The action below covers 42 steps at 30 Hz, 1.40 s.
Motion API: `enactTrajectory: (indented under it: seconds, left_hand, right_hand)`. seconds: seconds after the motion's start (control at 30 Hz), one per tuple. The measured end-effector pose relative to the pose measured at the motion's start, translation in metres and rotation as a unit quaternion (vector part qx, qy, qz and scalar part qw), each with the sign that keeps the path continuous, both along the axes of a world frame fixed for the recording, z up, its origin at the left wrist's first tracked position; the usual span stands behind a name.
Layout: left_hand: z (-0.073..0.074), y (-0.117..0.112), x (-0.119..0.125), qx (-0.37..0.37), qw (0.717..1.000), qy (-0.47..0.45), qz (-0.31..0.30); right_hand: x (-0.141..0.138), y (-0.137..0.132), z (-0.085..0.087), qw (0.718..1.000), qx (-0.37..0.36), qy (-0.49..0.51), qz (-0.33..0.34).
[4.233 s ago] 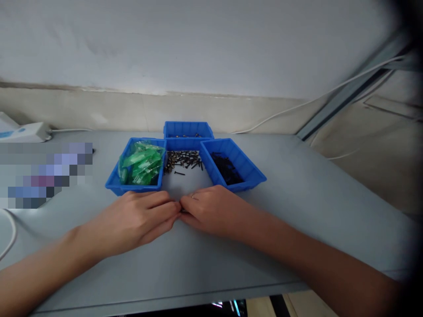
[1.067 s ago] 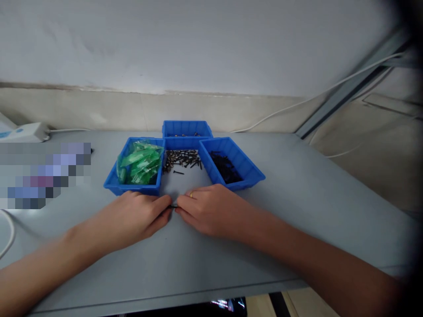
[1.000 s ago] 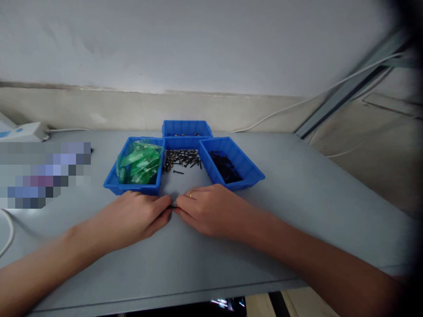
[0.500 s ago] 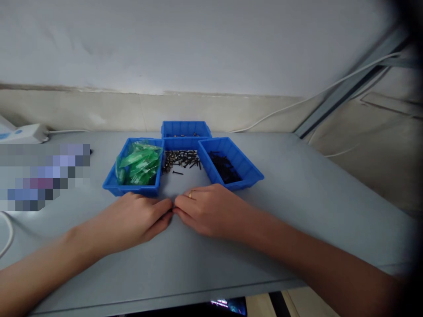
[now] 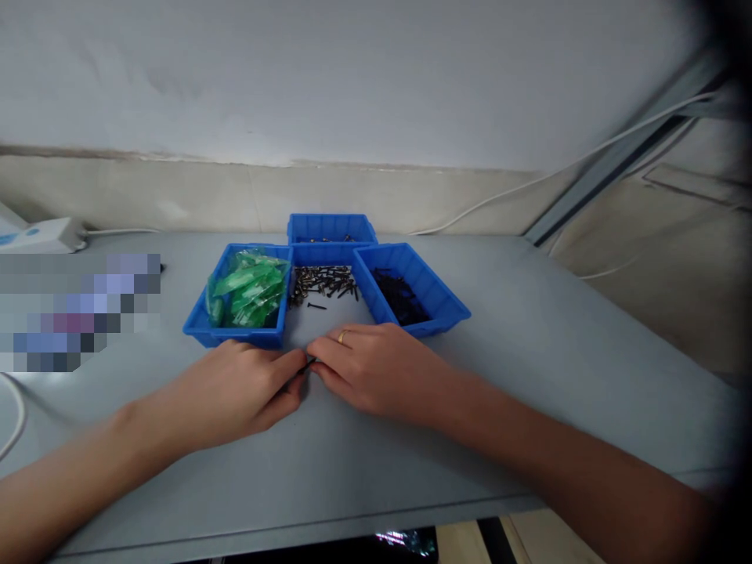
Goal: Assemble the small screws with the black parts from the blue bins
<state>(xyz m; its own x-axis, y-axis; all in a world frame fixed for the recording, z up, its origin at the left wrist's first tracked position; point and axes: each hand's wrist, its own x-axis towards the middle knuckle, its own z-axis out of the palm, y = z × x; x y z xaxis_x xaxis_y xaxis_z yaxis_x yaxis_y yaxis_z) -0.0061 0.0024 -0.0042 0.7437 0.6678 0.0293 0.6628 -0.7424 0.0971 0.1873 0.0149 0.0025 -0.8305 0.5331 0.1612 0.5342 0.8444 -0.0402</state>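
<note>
My left hand (image 5: pixel 240 386) and my right hand (image 5: pixel 376 366) rest on the grey table (image 5: pixel 529 368), fingertips meeting in front of the bins. Both pinch a small black screw (image 5: pixel 308 365) between them; it shows as a thin dark sliver. My right hand wears a gold ring. Just beyond the hands a loose pile of dark screws (image 5: pixel 325 283) lies on the table, with one lone screw (image 5: pixel 316 306) nearer to me.
A blue bin with green plastic bags (image 5: pixel 247 294) stands at the left, a blue bin of black parts (image 5: pixel 408 294) at the right, a third blue bin (image 5: pixel 332 229) behind. A white device (image 5: pixel 44 233) sits far left. A white cable (image 5: pixel 15 415) loops at the left edge.
The hands have stayed at the same spot, fingertips working together. The right hand's fingers have shifted slightly left and up, and the dark screw now tilts between the fingertips.
</note>
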Motion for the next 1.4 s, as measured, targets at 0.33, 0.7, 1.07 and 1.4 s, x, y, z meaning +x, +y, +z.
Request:
enactTrajectory:
  seconds: [0.33,0.7,1.07,1.4]
  left_hand:
    - [0.001,0.001,0.000,0.001,1.000,0.000,-0.004]
    - [0.002,0.001,0.000,0.019,1.000,-0.009,0.013]
    - [0.000,-0.002,-0.003,0.066,0.992,-0.103,-0.027]
    - [0.000,-0.002,-0.004,0.090,0.988,-0.118,-0.034]
  right_hand:
    - [0.002,0.001,-0.005,0.998,0.055,-0.012,0.028]
    - [0.004,0.003,-0.010,0.998,0.057,-0.024,0.021]
    - [0.000,0.002,-0.011,0.999,-0.028,0.021,-0.010]
    - [-0.001,0.000,-0.007,0.996,-0.081,0.018,-0.028]
